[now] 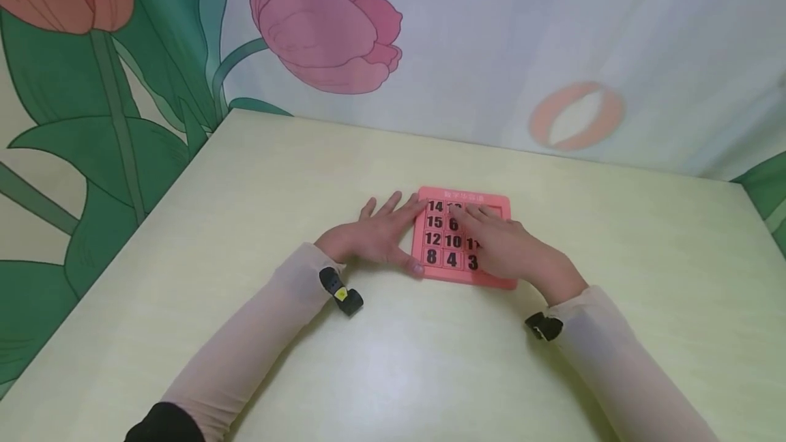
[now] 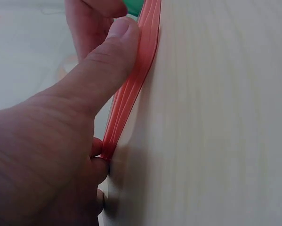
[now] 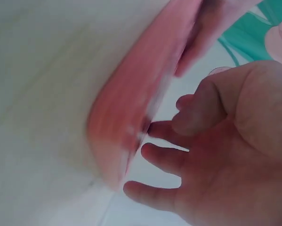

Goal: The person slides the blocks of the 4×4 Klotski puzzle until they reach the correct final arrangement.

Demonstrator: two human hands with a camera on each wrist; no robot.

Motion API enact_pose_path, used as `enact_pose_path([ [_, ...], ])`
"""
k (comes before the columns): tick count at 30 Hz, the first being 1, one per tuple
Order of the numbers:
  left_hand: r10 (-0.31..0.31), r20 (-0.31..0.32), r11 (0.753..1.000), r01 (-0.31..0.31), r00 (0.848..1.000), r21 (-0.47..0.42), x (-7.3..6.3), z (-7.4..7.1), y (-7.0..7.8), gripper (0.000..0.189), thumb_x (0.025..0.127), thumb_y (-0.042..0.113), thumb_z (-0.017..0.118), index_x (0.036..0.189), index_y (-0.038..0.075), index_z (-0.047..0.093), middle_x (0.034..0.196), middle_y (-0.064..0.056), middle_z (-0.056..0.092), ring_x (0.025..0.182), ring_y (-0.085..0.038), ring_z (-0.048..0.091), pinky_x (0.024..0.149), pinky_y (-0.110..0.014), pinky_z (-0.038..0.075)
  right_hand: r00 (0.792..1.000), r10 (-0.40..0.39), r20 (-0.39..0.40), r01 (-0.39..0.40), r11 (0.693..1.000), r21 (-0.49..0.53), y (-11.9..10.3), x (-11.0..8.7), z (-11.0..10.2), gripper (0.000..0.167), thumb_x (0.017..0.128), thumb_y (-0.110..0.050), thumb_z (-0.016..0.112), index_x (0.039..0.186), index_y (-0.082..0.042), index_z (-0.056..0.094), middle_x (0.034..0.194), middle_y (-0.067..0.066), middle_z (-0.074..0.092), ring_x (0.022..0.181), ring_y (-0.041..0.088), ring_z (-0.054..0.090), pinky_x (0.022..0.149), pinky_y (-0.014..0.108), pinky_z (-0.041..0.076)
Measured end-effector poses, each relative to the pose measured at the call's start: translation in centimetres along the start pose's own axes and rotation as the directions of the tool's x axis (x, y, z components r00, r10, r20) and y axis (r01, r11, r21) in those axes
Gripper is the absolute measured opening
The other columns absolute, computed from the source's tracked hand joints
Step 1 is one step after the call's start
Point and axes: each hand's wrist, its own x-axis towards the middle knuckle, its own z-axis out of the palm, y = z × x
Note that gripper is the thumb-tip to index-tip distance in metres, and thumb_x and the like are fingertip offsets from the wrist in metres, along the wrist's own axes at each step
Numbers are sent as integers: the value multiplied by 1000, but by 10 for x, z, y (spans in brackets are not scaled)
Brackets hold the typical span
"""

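Observation:
A pink number slide puzzle [image 1: 463, 280] lies flat on the table, with black numbers on its square tiles. My left hand [image 1: 382, 234] is spread along its left side; the thumb [image 2: 115, 52] and a finger touch the frame near its two left corners. Over the puzzle's right part is my right hand [image 1: 506, 244], palm down, fingers reaching toward the upper tiles. It covers several tiles on the right. In the right wrist view its fingers [image 3: 162, 160] are slightly bent and apart, near the puzzle's face [image 3: 131, 94]; exact contact cannot be told.
The pale wood-look table [image 1: 381, 360] stretches around the puzzle. Behind it hangs a light cloth [image 1: 467, 53] printed with large tulips and leaves. Dark wrist straps [image 1: 341, 293] sit over both light sleeves.

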Motion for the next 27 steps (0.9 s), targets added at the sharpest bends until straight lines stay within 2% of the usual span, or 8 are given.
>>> enact_pose_path([
  [2, -4, 2, 1000, 4, 1000, -2, 0, 0, 1, 127, 74, 74, 74, 164, 23, 0, 168, 1, -10, 152, -25, -19, 117, -51, -16, 999, 41, -1, -41, 999, -19, 4, 0, 0, 63, 101, -5, 46, 161, -13, 29, 163, 20, 25, 149, 47, 15, 109, 75, 17],
  [5, -6, 3, 1000, 6, 1000, -3, 0, 0, 2, 127, 74, 73, 74, 164, 23, 0, 168, 1, -11, 151, -24, -19, 117, -51, -17, 992, 126, -5, -126, 990, -57, 8, -6, -3, 64, 98, -4, 46, 160, -14, 32, 162, 17, 29, 147, 51, 13, 108, 78, 12],
  [8, -11, 1, 1000, 11, 1000, -1, 0, 0, 1, 127, 74, 73, 74, 164, 23, 0, 168, 1, -10, 151, -23, -19, 117, -50, -17, 985, 173, -14, -174, 982, -78, 10, -11, -7, 66, 97, -3, 46, 160, -13, 31, 161, 17, 31, 147, 53, 12, 107, 79, 11],
  [12, -15, 5, 1000, 15, 1000, -12, 0, 1, 1, 127, 74, 73, 74, 164, 23, 0, 168, 2, -10, 151, -22, -20, 117, -49, -18, 993, 116, -24, -117, 993, -24, 6, -2, -6, 68, 96, -1, 47, 160, -13, 30, 162, 16, 30, 149, 49, 11, 109, 76, 13],
  [17, -9, 5, 1000, 9, 1000, -20, 1, 4, -1, 126, 74, 74, 73, 164, 24, 1, 168, 2, -10, 151, -23, -20, 117, -49, -18, 999, 46, 9, -47, 997, 59, -2, 15, 1, 72, 96, 3, 45, 162, -20, 27, 163, 11, 31, 151, 44, 7, 113, 72, 12],
  [20, -6, -1, 1000, 6, 1000, -11, 1, 4, -1, 127, 74, 75, 73, 164, 24, 0, 168, 3, -10, 151, -23, -19, 117, -49, -17, 997, 70, 15, -71, 997, 35, -3, 15, 0, 72, 96, 2, 46, 162, -21, 27, 160, 14, 36, 151, 43, 11, 113, 72, 14],
  [24, 0, -7, 1000, 0, 1000, -16, -1, 2, -1, 127, 74, 73, 74, 164, 23, -1, 168, 3, -10, 151, -23, -20, 117, -49, -18, 990, 140, 1, -140, 990, -34, -2, 6, -8, 67, 97, -3, 49, 161, -15, 30, 155, 18, 42, 148, 48, 17, 109, 76, 16],
  [27, -1, -8, 1000, 1, 1000, -11, -2, 1, -1, 126, 75, 73, 74, 164, 24, -1, 168, 3, -11, 151, -23, -20, 117, -49, -17, 985, 174, 1, -173, 983, -64, -4, 4, -12, 67, 96, -3, 50, 160, -12, 32, 158, 18, 38, 148, 51, 12, 109, 77, 12],
])
